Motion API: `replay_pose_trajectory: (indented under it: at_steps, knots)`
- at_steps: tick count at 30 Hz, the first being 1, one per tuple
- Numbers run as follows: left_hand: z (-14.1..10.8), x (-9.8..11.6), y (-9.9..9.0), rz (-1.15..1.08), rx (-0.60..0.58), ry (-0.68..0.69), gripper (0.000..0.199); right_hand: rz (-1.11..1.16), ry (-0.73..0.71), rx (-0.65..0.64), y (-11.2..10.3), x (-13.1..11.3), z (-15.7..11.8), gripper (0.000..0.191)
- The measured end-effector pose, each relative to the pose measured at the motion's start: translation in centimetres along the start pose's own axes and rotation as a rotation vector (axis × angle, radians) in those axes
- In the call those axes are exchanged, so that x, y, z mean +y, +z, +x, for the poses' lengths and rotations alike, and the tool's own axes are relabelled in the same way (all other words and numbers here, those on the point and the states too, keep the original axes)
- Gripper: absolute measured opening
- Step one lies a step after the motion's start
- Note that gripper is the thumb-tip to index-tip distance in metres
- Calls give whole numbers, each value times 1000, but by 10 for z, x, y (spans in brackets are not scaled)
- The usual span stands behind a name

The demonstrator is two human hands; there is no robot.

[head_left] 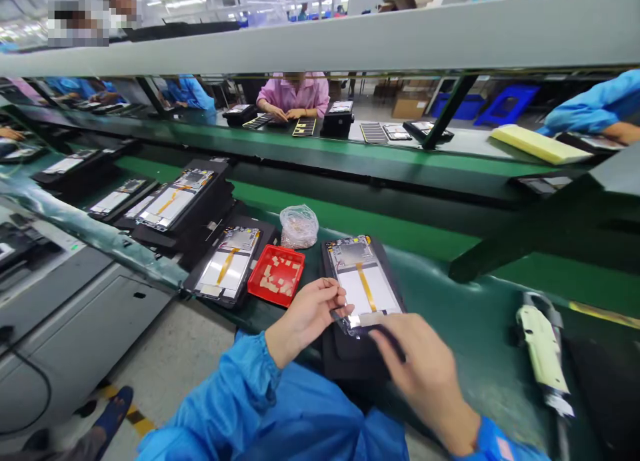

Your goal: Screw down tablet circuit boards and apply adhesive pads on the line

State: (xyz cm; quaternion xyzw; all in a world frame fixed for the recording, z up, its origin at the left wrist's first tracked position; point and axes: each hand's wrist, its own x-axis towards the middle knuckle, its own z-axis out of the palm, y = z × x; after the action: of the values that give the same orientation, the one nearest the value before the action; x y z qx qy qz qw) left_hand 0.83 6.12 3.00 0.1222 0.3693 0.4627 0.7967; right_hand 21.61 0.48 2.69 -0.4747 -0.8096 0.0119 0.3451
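Your left hand (305, 318) pinches a clear film strip (353, 324) in closed fingers at the edge of the tablet (363, 281), which a black holder (355, 354) keeps steady; your right hand (425, 371) lies close, its grip unclear.

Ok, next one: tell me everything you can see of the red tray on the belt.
The red tray is small, shallow and rectangular, apparently plastic, with raised walls. Loose tan pieces, roughly square, lie scattered inside it. It rests on the green belt, between one tablet assembly and another, just below a clear plastic bag.
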Motion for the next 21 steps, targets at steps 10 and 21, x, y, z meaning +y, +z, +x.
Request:
replay_pose_trajectory:
  at_steps: [10, 21]
  knots:
    - [-16, -3, 2, 493, 0, 187, 27, 1016, 884, -60, 19, -18, 32, 25]
    - [-36, -19, 2, 1246, 114, 741, 12, 1469, 1189, -128, 30, -27, 32, 37]
